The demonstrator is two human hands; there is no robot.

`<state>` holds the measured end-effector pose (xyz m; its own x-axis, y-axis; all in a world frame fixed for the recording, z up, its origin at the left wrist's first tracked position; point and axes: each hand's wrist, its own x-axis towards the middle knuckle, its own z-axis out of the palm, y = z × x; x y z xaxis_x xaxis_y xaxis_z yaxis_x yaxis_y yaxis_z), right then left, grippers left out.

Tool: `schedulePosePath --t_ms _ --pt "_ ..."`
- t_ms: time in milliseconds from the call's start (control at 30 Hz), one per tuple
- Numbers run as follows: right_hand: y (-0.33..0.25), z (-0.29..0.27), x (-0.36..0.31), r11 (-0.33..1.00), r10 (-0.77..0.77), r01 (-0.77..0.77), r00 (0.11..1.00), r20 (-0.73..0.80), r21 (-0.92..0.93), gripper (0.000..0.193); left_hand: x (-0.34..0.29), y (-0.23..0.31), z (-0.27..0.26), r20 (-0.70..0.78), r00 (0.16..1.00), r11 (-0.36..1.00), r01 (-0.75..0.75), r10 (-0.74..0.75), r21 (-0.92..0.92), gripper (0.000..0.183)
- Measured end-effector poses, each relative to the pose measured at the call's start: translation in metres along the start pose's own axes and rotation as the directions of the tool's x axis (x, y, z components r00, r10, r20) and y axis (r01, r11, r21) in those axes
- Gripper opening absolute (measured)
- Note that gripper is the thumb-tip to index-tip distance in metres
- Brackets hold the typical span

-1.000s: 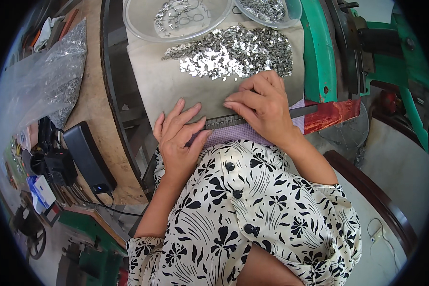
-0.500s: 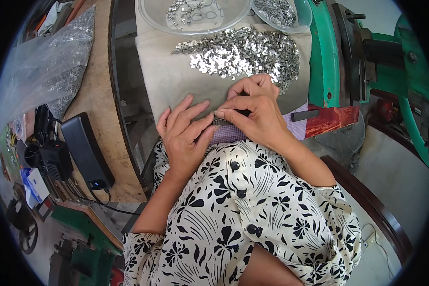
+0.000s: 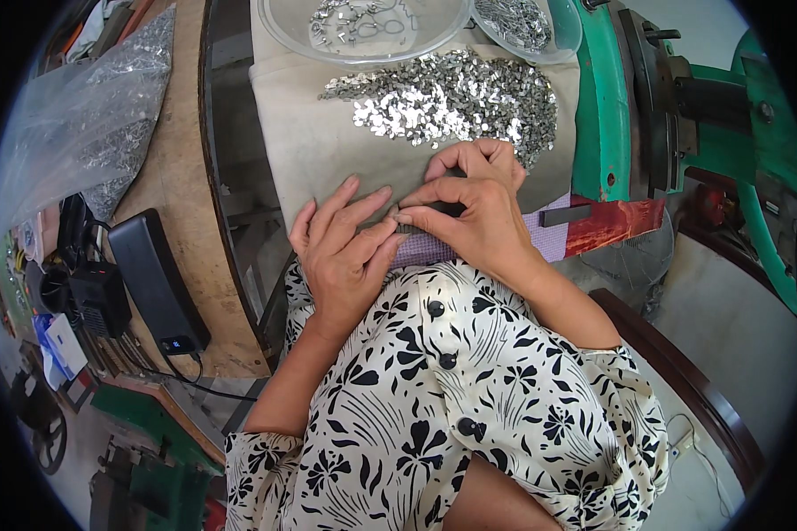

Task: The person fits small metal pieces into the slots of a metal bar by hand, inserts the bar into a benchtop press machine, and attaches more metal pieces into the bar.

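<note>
Head view: the right hand (image 3: pixel 483 212) brings thumb and forefinger together in a pinch just beside the left fingertips, though whether a small piece sits between them is too small to tell. The left hand (image 3: pixel 335 265) has its outer fingers spread over the beige cloth (image 3: pixel 297 133); its thumb and forefinger lie at the pinch, and I cannot tell if they grasp anything. The dark strip (image 3: pixel 567 214) runs under the right hand, one end at the pinch, the other protruding to the grip's right, near a red sheet (image 3: pixel 607 228). Purple checked fabric (image 3: pixel 425 251) shows just nearer the body than the grip. Beyond the grip spread silver pieces (image 3: pixel 469 97); farther still stand a large clear bowl (image 3: pixel 363 60) and a smaller bowl (image 3: pixel 553 55).
</note>
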<state>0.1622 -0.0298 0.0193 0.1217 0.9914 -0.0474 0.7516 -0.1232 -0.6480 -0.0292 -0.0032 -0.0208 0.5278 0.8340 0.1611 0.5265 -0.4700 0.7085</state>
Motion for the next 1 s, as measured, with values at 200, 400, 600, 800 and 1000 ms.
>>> schedulePosePath --t_ms 200,400,600,800,1000 --pt "0.005 -0.005 -0.001 1.0 -0.008 0.007 0.999 0.042 0.006 0.016 0.004 0.002 0.001 -0.004 1.0 1.0 0.007 -0.007 0.0 0.021" --pt "0.005 -0.009 0.0 1.0 -0.012 0.011 0.997 0.081 0.012 0.014 0.003 0.001 0.002 -0.008 1.0 1.0 -0.001 0.001 0.005 0.022" --pt "0.005 -0.011 0.0 1.0 0.006 -0.005 0.994 0.106 -0.01 0.015 0.003 0.001 0.002 -0.012 1.0 1.0 -0.003 0.003 0.004 0.023" --pt "0.005 -0.011 0.001 0.999 0.001 0.003 0.994 0.105 -0.033 0.014 0.003 0.002 0.003 -0.02 1.0 1.0 -0.008 0.008 0.009 0.022" --pt "0.011 -0.015 -0.001 0.998 -0.026 0.031 0.995 0.097 -0.05 0.015 0.002 0.0 0.004 -0.026 1.0 1.0 -0.004 0.004 0.005 0.022"
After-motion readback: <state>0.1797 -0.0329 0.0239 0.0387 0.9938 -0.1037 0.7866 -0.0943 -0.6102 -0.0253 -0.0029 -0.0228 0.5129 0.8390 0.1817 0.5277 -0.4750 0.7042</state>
